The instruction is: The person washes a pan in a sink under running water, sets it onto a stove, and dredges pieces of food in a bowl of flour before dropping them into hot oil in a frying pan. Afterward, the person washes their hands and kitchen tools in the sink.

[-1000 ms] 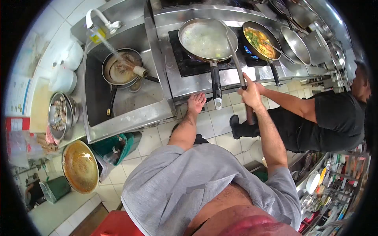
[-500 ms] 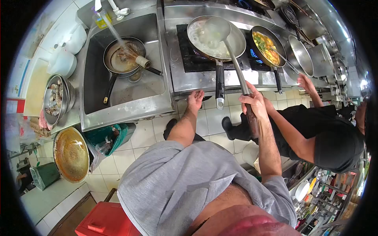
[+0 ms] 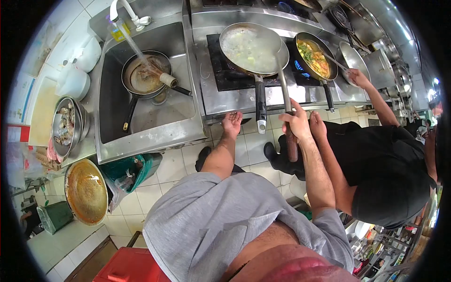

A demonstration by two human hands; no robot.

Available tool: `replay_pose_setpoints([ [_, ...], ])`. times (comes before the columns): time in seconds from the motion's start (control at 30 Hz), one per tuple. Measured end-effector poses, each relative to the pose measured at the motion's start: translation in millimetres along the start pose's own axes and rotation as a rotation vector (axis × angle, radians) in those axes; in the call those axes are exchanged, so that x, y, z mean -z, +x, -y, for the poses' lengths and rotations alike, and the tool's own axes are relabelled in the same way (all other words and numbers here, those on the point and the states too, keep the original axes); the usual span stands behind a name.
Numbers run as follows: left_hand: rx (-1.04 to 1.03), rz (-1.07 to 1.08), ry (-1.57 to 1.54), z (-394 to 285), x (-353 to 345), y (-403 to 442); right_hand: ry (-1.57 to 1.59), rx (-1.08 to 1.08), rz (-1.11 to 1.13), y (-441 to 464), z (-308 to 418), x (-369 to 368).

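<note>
My right hand [image 3: 297, 124] is wrapped round the wooden handle of a long metal ladle [image 3: 284, 87], whose head is down in the cloudy, steaming liquid of a large pan [image 3: 249, 49] on the stove. My left hand [image 3: 231, 124] is held palm up with nothing in it, near the front edge of the stove and left of the pan's black handle [image 3: 260, 98]. To the right, a smaller pan [image 3: 314, 55] holds red and green food over a blue flame.
A co-worker in black [image 3: 376, 164] stands close on my right, one hand on a utensil in the smaller pan. Water runs from a faucet [image 3: 129, 14] onto pans [image 3: 145, 77] in the sink [image 3: 141, 136]. Metal bowls [image 3: 67, 124] stand at the left.
The ladle's bowl was lifted above the large pan half a second ago and is now down in the liquid. The co-worker's far hand has reached the utensil in the smaller pan.
</note>
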State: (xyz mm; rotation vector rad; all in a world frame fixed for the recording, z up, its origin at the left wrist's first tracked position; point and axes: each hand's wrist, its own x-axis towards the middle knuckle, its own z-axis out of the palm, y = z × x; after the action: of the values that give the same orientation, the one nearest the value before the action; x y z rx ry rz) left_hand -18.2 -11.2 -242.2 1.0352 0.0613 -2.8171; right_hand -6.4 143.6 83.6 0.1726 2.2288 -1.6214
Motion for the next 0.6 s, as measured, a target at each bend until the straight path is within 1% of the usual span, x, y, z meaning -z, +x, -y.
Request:
replay_pose_setpoints([
  [0.03, 0.014, 0.004, -0.007, 2.6, -0.4, -0.1, 0.150, -0.032, 0.010, -7.6, 15.2, -9.6],
  [0.07, 0.028, 0.005, -0.011, 5.4, 1.1, -1.7, 0.153, -0.033, 0.009, -11.4, 22.6, -13.2],
  [0.1, 0.077, 0.031, 0.065, 10.4, 2.3, -3.7, 0.432, -0.097, 0.093, -13.2, 28.8, -15.1],
  [0.13, 0.076, 0.032, 0.071, 15.0, 5.6, -7.9, 0.712, -0.160, 0.178, -13.2, 31.7, -15.4],
  [0.17, 0.266, 0.139, 0.228, 19.3, 10.1, -13.7, 0.918, -0.194, 0.360, -0.1, 17.3, -4.9],
  [0.2, 0.456, 0.248, 0.387, 22.2, 11.7, -20.3, 1.071, -0.186, 0.428, -0.5, 15.8, -1.6],
  [0.23, 0.454, 0.254, 0.396, 23.2, 0.9, -39.9, 1.050, -0.217, 0.433, 0.0, 11.2, 4.4],
  [0.27, 0.545, 0.352, 0.456, 21.9, -26.4, -76.5, 1.030, -0.247, 0.438, -0.3, 6.3, 8.8],
  [0.3, 0.637, 0.449, 0.519, 18.2, -57.9, -109.9, 0.919, -0.204, 0.398, -4.6, 2.8, 9.1],
  [0.33, 0.638, 0.451, 0.531, 12.2, -84.8, -131.4, 0.809, -0.161, 0.355, -8.8, -0.5, 9.2],
  [0.37, 0.615, 0.458, 0.465, 4.6, -108.9, -152.6, 0.682, -0.133, 0.322, -11.3, -4.1, 11.0],
  [0.4, 0.592, 0.463, 0.400, -1.8, -130.3, -172.1, 0.695, -0.131, 0.318, -12.9, -8.0, 12.5],
  [0.43, 0.493, 0.475, 0.413, -6.0, -152.2, -185.5, 0.546, -0.053, 0.284, -13.6, -11.4, 14.2],
  [0.47, 0.499, 0.476, 0.425, -9.8, -156.4, -177.5, 0.395, 0.023, 0.246, -15.1, -13.3, 15.5],
  [0.5, 0.550, 0.530, 0.489, -14.0, -159.2, -165.9, 0.266, 0.061, 0.226, -20.2, -6.0, 16.5],
  [0.53, 0.600, 0.590, 0.554, -16.3, -161.0, -158.2, 0.274, 0.069, 0.217, -21.6, -5.9, 18.0],
  [0.6, 0.631, 0.591, 0.566, -13.9, -161.6, -149.2, -0.035, 0.180, 0.118, -21.0, -5.5, 21.6],
])
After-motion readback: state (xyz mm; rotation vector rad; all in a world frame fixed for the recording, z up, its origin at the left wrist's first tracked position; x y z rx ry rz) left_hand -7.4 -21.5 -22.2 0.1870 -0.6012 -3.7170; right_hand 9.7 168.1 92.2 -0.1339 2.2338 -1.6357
